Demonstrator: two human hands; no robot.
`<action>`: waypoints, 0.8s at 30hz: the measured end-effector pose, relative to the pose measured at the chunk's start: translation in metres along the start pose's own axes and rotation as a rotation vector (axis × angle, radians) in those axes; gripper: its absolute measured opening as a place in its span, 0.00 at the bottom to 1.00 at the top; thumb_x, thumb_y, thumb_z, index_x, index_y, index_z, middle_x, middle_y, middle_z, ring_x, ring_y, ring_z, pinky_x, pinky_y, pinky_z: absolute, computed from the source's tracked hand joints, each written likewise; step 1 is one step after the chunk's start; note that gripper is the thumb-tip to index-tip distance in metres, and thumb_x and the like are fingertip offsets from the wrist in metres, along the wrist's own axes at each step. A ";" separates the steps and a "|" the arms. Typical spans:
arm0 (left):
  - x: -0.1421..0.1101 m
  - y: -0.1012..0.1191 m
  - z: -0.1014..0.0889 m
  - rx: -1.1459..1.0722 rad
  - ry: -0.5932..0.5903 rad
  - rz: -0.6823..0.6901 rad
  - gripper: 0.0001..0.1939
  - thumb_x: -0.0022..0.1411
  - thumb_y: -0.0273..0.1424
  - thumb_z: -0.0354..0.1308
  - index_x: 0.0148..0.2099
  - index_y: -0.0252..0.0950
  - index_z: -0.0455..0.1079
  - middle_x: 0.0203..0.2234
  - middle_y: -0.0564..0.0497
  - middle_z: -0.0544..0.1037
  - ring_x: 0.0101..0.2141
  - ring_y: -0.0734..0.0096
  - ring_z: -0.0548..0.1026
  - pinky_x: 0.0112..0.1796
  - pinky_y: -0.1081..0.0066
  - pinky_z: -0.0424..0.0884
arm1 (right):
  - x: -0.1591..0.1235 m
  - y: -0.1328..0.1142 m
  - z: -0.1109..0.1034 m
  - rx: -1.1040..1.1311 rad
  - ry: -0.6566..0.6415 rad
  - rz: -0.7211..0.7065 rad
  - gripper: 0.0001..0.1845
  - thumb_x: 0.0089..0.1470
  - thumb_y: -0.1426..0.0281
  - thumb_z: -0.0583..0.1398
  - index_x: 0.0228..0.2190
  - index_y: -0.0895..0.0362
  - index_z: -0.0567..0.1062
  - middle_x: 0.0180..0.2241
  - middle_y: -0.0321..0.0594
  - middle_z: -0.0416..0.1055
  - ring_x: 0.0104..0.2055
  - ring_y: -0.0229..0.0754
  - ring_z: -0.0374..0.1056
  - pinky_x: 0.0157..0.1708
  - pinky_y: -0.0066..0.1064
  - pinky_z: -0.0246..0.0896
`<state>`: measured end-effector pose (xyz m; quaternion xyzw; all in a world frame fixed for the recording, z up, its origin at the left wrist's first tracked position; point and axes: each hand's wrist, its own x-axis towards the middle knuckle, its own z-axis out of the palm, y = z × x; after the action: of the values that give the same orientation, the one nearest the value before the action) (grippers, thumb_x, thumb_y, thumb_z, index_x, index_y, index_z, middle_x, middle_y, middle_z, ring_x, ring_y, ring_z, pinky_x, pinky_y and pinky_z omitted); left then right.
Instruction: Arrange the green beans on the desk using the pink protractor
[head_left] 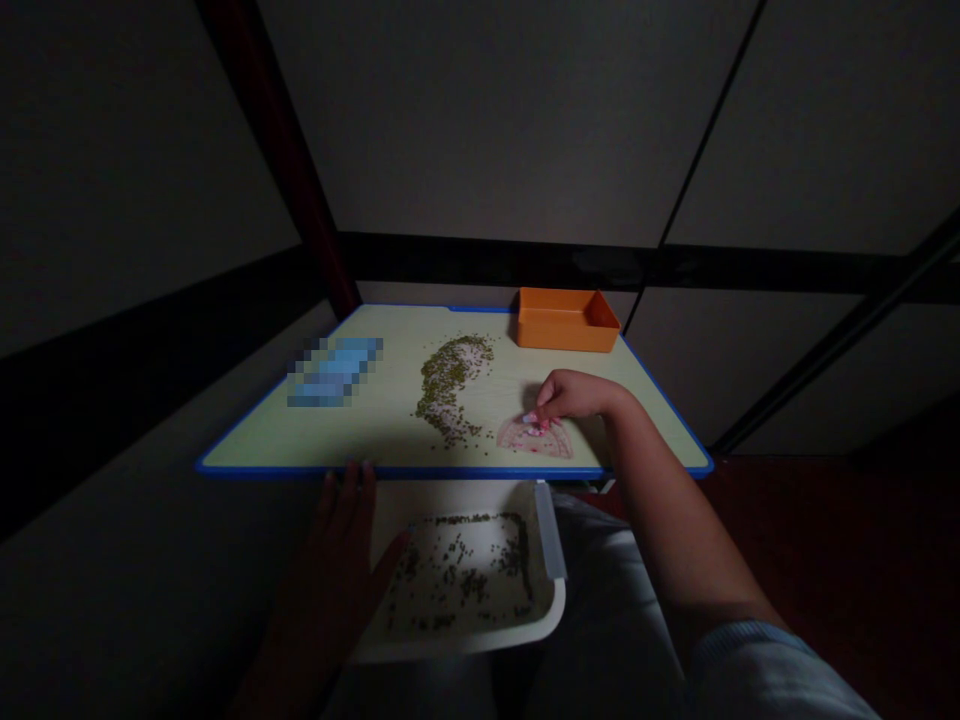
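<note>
My right hand (571, 394) is over the right part of the table, thumb and fingers pinched together. Small pink and white bits (538, 428) lie at its fingertips, and what exactly the pinch holds is too small to make out. Beneath them, a pink half-round protractor (551, 443) lies flat on the tabletop. In shadow at the lower left, my left hand (341, 545) has its fingers stretched out and apart. Its fingertips reach the table's front edge, while its thumb lies over the left side of a pale plastic tub (551, 610) with scattered small dark green grains inside.
A loose, curved heap of small green grains (442, 385) spreads across the middle of the blue-edged table (382, 440). At the back right stands an orange box (566, 330). A blurred blue item (337, 370) lies on the left. Walls rise behind and to the left.
</note>
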<state>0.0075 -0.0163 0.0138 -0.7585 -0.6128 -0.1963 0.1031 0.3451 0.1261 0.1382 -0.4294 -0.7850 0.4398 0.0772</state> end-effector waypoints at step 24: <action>0.000 -0.001 0.002 0.008 -0.006 0.008 0.43 0.61 0.50 0.42 0.69 0.34 0.32 0.67 0.37 0.49 0.67 0.47 0.44 0.59 0.49 0.58 | 0.005 0.002 0.007 0.017 0.032 -0.115 0.24 0.46 0.52 0.63 0.20 0.62 0.76 0.16 0.31 0.63 0.21 0.31 0.53 0.25 0.27 0.46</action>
<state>0.0066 -0.0154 0.0115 -0.7610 -0.6110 -0.1913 0.1052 0.3400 0.1265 0.1310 -0.3897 -0.8035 0.4342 0.1184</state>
